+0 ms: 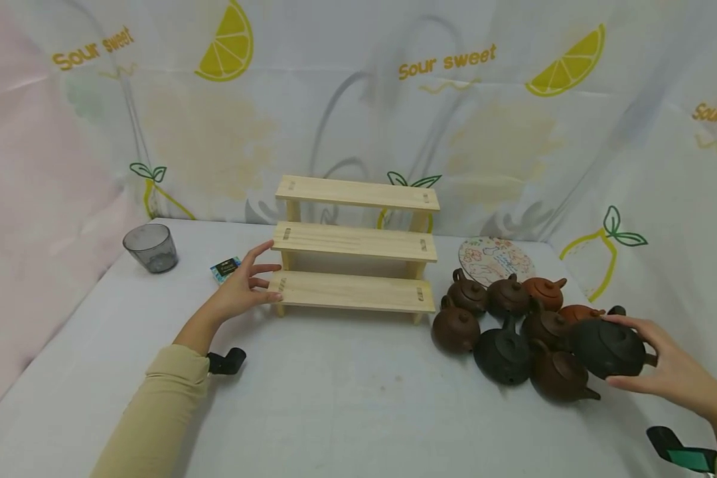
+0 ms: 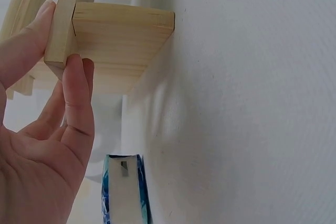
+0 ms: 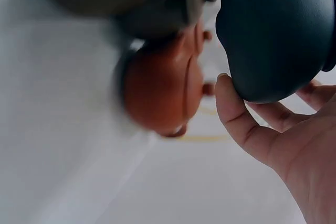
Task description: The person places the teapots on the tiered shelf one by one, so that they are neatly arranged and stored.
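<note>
Khaki sleeve (image 1: 158, 411) foremost, left hand (image 1: 239, 292) narrowly pinched three-tier wooden stand (image 1: 352, 242) at lowest tier's left end, right hand (image 1: 672, 365) widely gripped black teapot (image 1: 606, 348), beside clustered teapots (image 1: 558, 377) on bench (image 1: 364, 418).

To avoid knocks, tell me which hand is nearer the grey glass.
Left. The left hand grips the wooden shelf, right of the glass; the right hand holds a black teapot, much farther right.
</note>
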